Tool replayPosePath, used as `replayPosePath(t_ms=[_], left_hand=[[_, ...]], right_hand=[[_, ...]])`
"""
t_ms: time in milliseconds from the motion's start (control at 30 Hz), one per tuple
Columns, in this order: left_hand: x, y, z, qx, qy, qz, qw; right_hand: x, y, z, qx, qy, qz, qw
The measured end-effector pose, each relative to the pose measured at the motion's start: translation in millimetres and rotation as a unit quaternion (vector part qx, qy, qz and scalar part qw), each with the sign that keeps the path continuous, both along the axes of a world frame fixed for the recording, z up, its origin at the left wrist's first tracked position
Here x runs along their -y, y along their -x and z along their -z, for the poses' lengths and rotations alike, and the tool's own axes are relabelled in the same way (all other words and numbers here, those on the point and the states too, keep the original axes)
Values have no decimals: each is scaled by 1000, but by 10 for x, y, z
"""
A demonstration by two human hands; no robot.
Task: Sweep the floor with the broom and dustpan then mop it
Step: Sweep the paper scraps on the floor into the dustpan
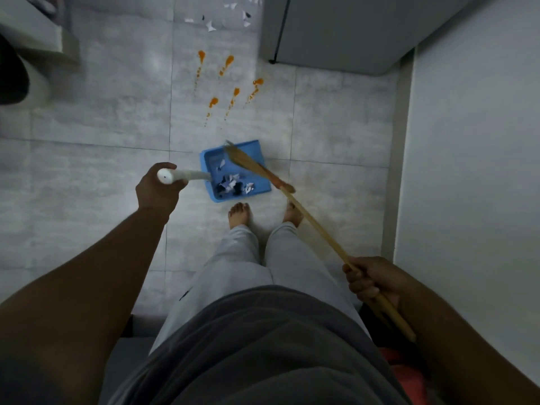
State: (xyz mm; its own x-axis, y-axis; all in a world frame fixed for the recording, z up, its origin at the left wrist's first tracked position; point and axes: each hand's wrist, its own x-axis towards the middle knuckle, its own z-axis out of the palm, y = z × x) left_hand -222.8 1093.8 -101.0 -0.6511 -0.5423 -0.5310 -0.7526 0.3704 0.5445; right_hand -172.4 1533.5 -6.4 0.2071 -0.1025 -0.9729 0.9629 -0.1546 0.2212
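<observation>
Right hand [371,283] on broom [317,225] (bristles [244,161] over dustpan [214,159])

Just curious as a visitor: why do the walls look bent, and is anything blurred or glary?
In the head view the wide lens bows the wall and tile lines; the broom over the dustpan is motion-smeared; a soft sheen lies on the floor left of the orange stains; the torso is dim.

The pale grey tiled floor [87,171] looks smooth, faintly glossy stone. The blue plastic dustpan [257,159] holds torn paper scraps [232,182]. The straw-bristled broom [306,217] has a matt wooden handle.
</observation>
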Motion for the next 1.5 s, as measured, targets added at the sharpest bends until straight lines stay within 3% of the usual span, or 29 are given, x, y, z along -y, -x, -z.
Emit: replayPosePath(t_ms=[200, 333, 567, 967, 1267, 1500], left_hand=[[298, -222, -188, -45, -62, -71, 995], [486, -515, -371, -102, -166, -149, 970], [553, -1250, -709, -150, -201, -299, 921], [745, -2034, -900, -233, -174, -424, 858], [1769, -2219, -1190, -216, -105, -427, 872], [2206, -1898, -1321, -214, -55, -419, 881]], right_hand=[[-108, 236, -251, -47, -32, 11, 998], [-113, 497, -266, -86, -27, 6, 996], [-74, 1027, -286, -135, -5, -47, 990], [1031, 1428, -426, -170, 14, -194, 966], [2529, 1416, -480, -157, 44, -230, 959], [3198, 1595, -484, -158, 68, -216, 961]])
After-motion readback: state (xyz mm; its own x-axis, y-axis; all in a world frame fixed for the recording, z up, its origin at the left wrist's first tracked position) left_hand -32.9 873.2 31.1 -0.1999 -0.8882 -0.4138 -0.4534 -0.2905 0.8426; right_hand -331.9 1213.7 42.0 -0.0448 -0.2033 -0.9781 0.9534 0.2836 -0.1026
